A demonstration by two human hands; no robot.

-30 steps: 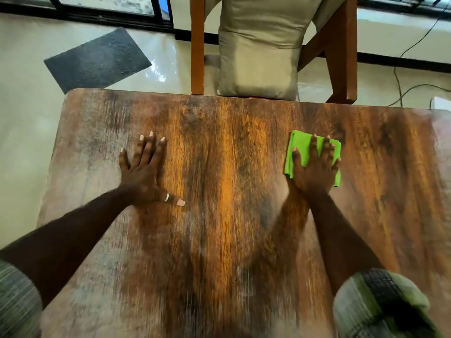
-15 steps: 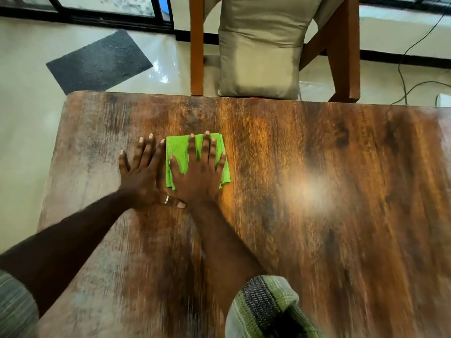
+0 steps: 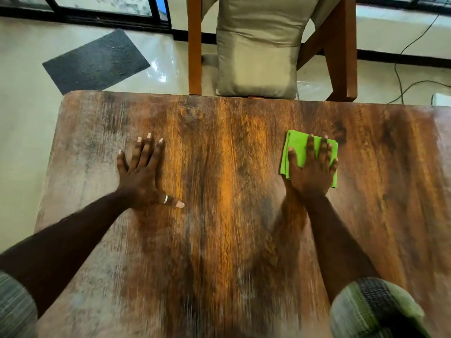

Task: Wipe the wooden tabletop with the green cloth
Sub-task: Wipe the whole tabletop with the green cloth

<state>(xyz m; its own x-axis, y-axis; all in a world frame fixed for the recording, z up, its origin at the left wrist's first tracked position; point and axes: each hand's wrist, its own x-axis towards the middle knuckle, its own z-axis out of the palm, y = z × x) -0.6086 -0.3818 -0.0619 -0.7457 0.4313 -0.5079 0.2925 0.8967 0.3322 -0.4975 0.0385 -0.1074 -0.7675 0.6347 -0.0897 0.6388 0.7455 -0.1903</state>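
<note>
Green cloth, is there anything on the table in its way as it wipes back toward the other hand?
Nothing visible. The green cloth lies flat under the right hand, and bare wooden tabletop runs from it to the left hand, pressed flat near the left edge.

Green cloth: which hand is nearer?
Right. The right hand lies flat on the green cloth; the left hand rests on bare tabletop, well apart.

Green cloth (image 3: 296, 152), streaked brown tabletop (image 3: 224, 154), striped sleeve (image 3: 371, 306)
</note>
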